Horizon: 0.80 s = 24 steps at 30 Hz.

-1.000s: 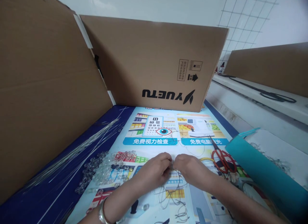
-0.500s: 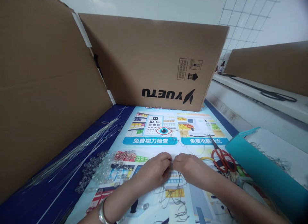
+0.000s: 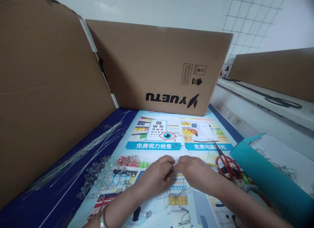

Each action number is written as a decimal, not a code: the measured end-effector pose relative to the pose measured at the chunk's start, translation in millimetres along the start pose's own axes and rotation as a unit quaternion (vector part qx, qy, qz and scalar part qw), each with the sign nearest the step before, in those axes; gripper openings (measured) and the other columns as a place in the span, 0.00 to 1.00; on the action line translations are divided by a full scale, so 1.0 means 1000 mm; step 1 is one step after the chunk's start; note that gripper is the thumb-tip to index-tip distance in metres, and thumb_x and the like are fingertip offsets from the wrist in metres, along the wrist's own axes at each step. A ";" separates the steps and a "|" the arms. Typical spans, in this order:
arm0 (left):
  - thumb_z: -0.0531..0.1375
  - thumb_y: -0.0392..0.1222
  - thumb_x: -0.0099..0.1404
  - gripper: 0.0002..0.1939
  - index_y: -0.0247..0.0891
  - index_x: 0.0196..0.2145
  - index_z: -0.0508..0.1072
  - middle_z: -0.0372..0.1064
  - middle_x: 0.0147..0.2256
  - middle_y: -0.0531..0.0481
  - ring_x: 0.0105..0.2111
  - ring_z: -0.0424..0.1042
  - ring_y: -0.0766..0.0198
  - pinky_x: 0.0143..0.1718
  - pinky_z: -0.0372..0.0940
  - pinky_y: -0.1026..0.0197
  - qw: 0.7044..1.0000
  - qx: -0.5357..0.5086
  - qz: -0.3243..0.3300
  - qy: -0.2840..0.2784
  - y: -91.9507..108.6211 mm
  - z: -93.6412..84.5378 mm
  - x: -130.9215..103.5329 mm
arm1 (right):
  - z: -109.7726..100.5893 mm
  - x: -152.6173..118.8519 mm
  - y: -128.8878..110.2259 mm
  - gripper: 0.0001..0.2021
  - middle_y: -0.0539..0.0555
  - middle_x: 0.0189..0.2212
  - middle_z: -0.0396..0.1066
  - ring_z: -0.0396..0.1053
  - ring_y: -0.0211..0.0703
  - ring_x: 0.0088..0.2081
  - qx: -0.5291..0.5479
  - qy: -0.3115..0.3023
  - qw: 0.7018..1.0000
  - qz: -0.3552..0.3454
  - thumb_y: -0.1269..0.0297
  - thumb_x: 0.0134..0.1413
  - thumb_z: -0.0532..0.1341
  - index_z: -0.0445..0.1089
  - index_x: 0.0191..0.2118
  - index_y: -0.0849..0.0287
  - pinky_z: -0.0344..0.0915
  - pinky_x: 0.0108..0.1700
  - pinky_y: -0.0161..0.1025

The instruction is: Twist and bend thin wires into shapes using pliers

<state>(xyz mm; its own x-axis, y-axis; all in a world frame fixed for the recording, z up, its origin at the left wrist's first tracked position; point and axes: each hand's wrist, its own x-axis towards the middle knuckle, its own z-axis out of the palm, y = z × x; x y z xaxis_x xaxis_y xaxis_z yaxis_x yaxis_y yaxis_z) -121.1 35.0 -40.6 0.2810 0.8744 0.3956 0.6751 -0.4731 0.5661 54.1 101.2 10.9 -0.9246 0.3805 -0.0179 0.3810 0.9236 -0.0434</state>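
My left hand, with a silver bangle at its wrist, is closed in a pinch at the middle of the printed sheet. Its fingertips nearly meet those of my right hand, which is pinched as well. Whatever lies between the fingertips is too small to make out. Thin dark wire lies in loose curls below the hands. Clear beads are spread to the left of my left hand. Red-handled scissors lie to the right, beyond my right forearm.
Cardboard panels stand behind and at the left. A bundle of thin wires lies on the blue surface at left. At right is a teal box with wire pieces in it. A black cable rests on a white ledge.
The view has shifted slightly, so the panels sit a little lower. Both hands remain pinched close together, and the wire curls below them have changed shape.
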 end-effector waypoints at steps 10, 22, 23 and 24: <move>0.52 0.26 0.54 0.08 0.36 0.28 0.65 0.64 0.37 0.48 0.35 0.66 0.63 0.36 0.63 0.62 1.000 -0.001 -0.017 0.000 0.002 0.000 0.002 | -0.011 0.011 0.001 0.10 0.52 0.29 0.66 0.63 0.39 0.29 -0.022 -0.049 0.999 -0.008 0.80 0.44 0.52 0.65 0.30 0.59 0.48 0.26 0.35; 0.53 0.26 0.54 0.08 0.36 0.28 0.67 0.66 0.37 0.48 0.36 0.66 0.63 0.37 0.63 0.62 1.000 0.000 -0.018 0.020 -0.001 0.007 0.001 | 0.006 0.009 0.006 0.04 0.47 0.28 0.67 0.61 0.36 0.29 0.155 0.019 0.982 0.107 0.71 0.46 0.54 0.66 0.28 0.56 0.50 0.29 0.32; 0.53 0.25 0.54 0.09 0.36 0.28 0.67 0.66 0.37 0.48 0.36 0.66 0.63 0.37 0.63 0.62 1.000 0.004 -0.020 0.020 -0.001 0.007 0.002 | 0.008 0.010 0.006 0.05 0.47 0.27 0.67 0.61 0.36 0.29 0.158 0.021 0.981 0.112 0.71 0.45 0.54 0.65 0.28 0.56 0.49 0.29 0.32; 0.53 0.25 0.53 0.09 0.36 0.28 0.67 0.66 0.37 0.48 0.36 0.66 0.63 0.37 0.64 0.62 1.000 0.007 -0.022 0.019 -0.002 0.008 0.002 | 0.010 0.010 0.005 0.05 0.47 0.27 0.66 0.61 0.36 0.29 0.161 0.022 0.980 0.116 0.71 0.45 0.54 0.65 0.28 0.56 0.49 0.29 0.32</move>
<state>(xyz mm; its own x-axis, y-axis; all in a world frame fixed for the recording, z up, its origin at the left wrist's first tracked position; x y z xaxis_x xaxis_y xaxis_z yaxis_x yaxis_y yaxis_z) -116.4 38.2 -46.8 0.2252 0.8890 0.3988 0.6953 -0.4333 0.5734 46.9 109.6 0.7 -0.8095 0.5868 -0.0207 0.5545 0.7524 -0.3556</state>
